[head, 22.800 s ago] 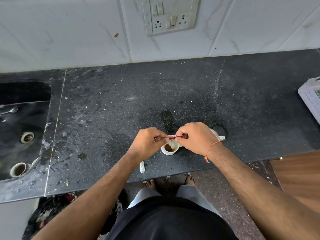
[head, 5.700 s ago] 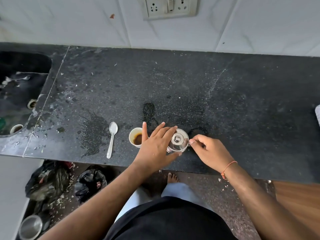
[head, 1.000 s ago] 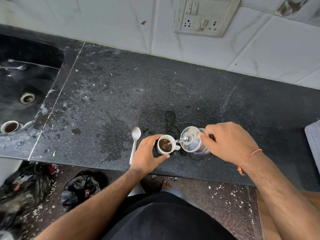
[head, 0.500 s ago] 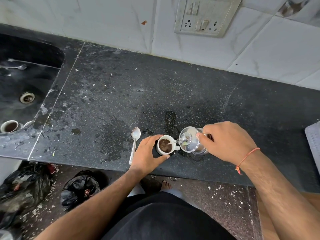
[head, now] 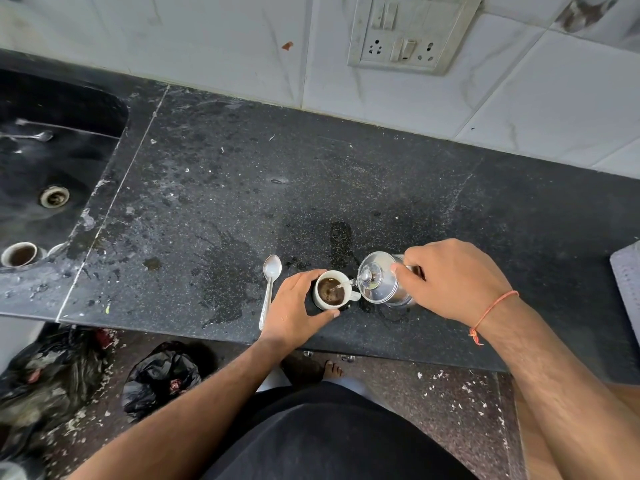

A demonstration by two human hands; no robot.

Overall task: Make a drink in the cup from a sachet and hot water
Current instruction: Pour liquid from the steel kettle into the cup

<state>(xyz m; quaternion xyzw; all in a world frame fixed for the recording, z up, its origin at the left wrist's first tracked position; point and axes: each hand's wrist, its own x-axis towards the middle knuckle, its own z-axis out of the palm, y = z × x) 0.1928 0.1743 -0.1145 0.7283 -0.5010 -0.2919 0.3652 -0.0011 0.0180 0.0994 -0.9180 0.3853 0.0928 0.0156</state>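
On the black countertop (head: 346, 174), with its sink (head: 52, 174) at the left end, we see the right hand (head: 453, 278) grasping the tilted steel kettle (head: 381, 282); the left hand (head: 294, 306) cradles the cup (head: 330, 292) near the front edge, a spoon (head: 270, 285) just left.

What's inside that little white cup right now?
The cup holds dark brown liquid, with a thin stream of water landing in it from the tilted steel pot. The liquid hides the bottom, so any undissolved powder cannot be seen.
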